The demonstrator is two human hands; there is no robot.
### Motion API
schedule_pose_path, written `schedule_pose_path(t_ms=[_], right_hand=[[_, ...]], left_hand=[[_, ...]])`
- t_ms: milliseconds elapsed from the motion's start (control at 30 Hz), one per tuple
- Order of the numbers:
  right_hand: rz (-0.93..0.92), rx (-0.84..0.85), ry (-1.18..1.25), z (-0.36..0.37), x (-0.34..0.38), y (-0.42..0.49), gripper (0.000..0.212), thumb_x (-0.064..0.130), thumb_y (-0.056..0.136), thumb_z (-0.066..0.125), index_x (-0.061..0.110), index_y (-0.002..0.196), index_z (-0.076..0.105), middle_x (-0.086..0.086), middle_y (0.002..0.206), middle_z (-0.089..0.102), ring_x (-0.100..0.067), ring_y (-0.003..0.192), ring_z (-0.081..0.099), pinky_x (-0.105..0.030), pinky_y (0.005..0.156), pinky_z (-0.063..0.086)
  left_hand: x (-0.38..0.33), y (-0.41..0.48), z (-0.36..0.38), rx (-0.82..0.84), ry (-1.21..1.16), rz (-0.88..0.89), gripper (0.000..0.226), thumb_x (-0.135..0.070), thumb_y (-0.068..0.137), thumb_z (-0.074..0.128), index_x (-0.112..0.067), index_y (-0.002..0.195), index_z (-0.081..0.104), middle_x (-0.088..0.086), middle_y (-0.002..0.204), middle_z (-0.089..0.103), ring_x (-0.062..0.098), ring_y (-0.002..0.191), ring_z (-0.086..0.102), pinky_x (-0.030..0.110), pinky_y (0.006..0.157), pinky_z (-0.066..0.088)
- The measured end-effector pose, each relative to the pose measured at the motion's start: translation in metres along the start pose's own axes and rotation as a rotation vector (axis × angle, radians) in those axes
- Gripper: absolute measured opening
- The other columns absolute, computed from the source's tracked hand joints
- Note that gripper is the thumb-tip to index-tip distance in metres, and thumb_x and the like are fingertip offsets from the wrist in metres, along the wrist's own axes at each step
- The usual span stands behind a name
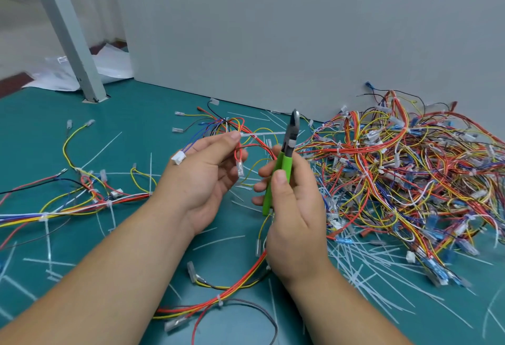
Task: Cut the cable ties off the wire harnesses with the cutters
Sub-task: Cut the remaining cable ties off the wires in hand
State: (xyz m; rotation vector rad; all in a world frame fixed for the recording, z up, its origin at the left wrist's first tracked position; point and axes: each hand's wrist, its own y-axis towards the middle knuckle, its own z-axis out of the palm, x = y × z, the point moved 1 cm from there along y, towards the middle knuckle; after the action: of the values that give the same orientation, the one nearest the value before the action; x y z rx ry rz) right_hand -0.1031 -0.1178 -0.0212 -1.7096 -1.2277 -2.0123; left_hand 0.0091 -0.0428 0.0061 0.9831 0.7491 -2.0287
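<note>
Left hand (207, 169) pinches one end of a white cable tie (262, 134) on a wire harness (255, 147). Right hand (292, 208) grips green-handled cutters (284, 159), upright, blades meeting the tie's other end. Tangled harness pile (410, 175) and loose cut ties (369, 260) lie on the teal mat (136, 115).

Even soft light, wide-angle bending, blurred edges

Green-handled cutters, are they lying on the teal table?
No, the right hand grips the green-handled cutters upright above the teal table, blades at a white cable tie.
</note>
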Motion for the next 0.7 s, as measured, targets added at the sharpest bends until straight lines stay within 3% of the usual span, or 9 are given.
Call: schedule_pose_path(t_ms=[67,200,333,467,633,700], right_hand=[[-0.015,-0.002,-0.069,0.0002,-0.0007,-0.0013,0.027,0.046,0.094,0.050,0.036,0.117,0.061,0.003,0.098,0.064,-0.027,0.091,0.062,-0.058,0.084,0.051],[-0.100,-0.042,-0.222,0.0024,0.0009,-0.0029,0.047,0.036,0.092,0.058,0.019,0.135,0.059,0.002,0.116,0.064,-0.020,0.110,0.063,-0.031,0.096,0.050],[-0.133,-0.112,-0.249,0.0050,0.0010,-0.0042,0.054,0.036,0.093,0.059,0.013,0.142,0.054,0.001,0.124,0.059,-0.020,0.120,0.059,-0.041,0.102,0.049],[-0.047,-0.133,-0.231,0.0063,-0.0029,-0.0038,0.052,0.038,0.093,0.060,0.017,0.140,0.056,0.003,0.124,0.059,-0.014,0.120,0.057,-0.033,0.104,0.046],[0.116,-0.244,0.133,0.0012,-0.0033,0.0019,0.046,0.043,0.091,0.054,0.011,0.124,0.060,0.005,0.106,0.067,-0.017,0.102,0.066,-0.043,0.096,0.052],[0.117,-0.285,0.166,-0.0024,-0.0039,0.0035,0.042,0.039,0.093,0.053,0.008,0.119,0.060,0.006,0.101,0.067,-0.017,0.098,0.067,-0.047,0.093,0.052]], left_hand=[[-0.0025,-0.0009,0.0014,-0.003,-0.058,-0.017,0.004,-0.015,0.093,0.068,-0.011,0.094,0.067,0.000,0.066,0.070,0.004,0.057,0.066,0.013,0.050,0.051],[-0.0053,-0.0021,0.0030,-0.004,-0.124,-0.040,0.009,-0.016,0.094,0.066,-0.012,0.086,0.066,0.000,0.064,0.069,0.004,0.052,0.062,0.012,0.049,0.051],[-0.0065,-0.0028,0.0040,0.011,-0.166,-0.035,0.007,-0.018,0.093,0.067,-0.013,0.088,0.066,0.000,0.065,0.069,0.004,0.051,0.062,0.012,0.049,0.051],[-0.0041,-0.0043,0.0060,0.029,-0.177,-0.033,0.007,-0.018,0.093,0.066,-0.013,0.088,0.066,0.001,0.068,0.069,0.004,0.054,0.064,0.013,0.050,0.052],[-0.0052,-0.0039,0.0066,-0.001,-0.206,-0.035,0.008,-0.017,0.095,0.064,-0.012,0.089,0.066,0.001,0.067,0.069,0.004,0.056,0.065,0.012,0.051,0.052],[-0.0068,-0.0033,0.0058,0.002,-0.196,-0.022,0.008,-0.017,0.095,0.064,-0.012,0.089,0.066,0.000,0.067,0.069,0.003,0.055,0.065,0.013,0.051,0.053]])
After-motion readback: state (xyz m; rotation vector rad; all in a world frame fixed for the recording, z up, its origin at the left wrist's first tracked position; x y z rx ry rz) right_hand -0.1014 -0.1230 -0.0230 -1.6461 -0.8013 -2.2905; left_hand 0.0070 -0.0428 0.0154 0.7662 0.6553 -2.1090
